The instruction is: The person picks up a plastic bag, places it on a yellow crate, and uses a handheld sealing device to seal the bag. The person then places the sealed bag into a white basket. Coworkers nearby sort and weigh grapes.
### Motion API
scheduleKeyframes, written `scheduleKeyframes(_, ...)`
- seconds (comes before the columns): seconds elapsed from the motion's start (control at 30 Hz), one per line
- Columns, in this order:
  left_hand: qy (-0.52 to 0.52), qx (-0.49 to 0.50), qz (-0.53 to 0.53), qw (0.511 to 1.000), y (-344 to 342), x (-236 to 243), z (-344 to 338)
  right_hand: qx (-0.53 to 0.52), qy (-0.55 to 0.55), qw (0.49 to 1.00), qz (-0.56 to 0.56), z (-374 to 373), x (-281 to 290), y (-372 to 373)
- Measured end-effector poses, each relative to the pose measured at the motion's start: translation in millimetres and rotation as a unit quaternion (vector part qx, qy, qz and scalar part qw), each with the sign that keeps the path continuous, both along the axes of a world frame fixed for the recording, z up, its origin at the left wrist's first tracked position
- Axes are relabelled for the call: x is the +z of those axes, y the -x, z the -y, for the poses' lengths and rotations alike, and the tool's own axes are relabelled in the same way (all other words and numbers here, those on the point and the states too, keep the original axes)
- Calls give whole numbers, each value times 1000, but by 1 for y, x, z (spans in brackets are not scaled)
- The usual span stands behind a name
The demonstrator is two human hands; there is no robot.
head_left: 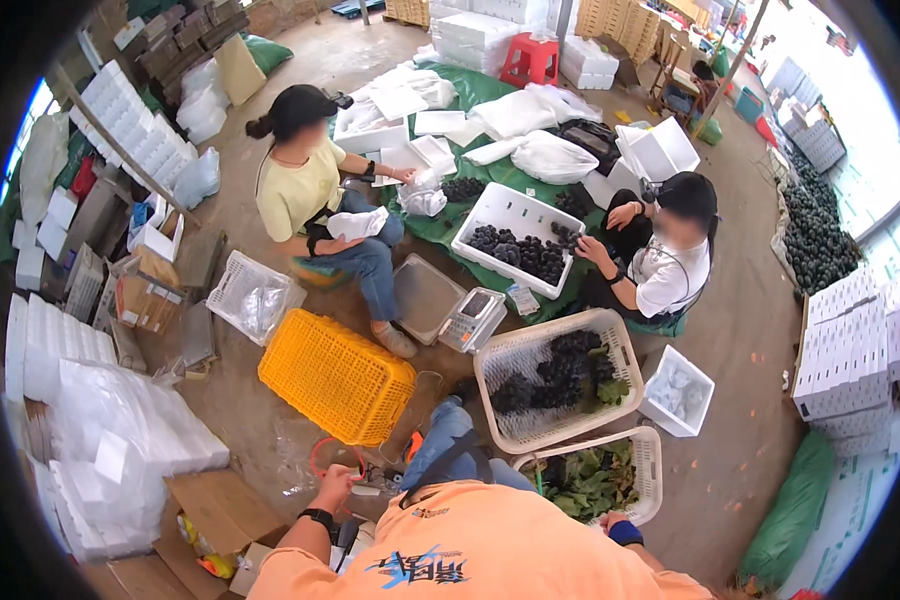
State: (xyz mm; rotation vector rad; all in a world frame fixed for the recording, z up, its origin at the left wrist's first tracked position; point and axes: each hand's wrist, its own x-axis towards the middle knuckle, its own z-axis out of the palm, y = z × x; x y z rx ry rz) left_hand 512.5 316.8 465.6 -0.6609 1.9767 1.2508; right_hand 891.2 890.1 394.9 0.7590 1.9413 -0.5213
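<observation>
My left hand [336,486] is low on the left, its fingers closed beside a thin red loop [313,462] near the floor. Whatever those fingers hold, if anything, is too small to make out. On the other side, my right hand [611,519] is at the near rim of a pale plastic crate [652,478]; its fingers are mostly hidden. Green and browned leaves [592,482] fill that crate. Just beyond it, a larger beige crate [492,420] contains dark grape bunches [573,362] and some leaves.
A yellow basket [336,376] and a digital scale [473,318] stand ahead. Two people sit beyond: one person [305,190] holds white wrapping, another person [675,245] handles grapes at a white foam box [470,222]. Cardboard boxes [220,510] lie at lower left.
</observation>
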Motion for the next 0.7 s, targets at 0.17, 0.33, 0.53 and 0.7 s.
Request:
scheduleKeyframes(0.17,-91,11,106,990,-83,-3,2,388,65,906,-154,-17,-19,52)
scheduleKeyframes(0.33,-246,-274,-32,929,-97,57,-62,246,117,952,-141,19,-6,106)
scheduleKeyframes(0.53,-224,-27,152,962,-160,61,-16,312,146,933,-108,36,21,154)
scheduleKeyframes(0.7,-78,49,31,995,-190,99,-1,368,158,910,-104,40,21,179)
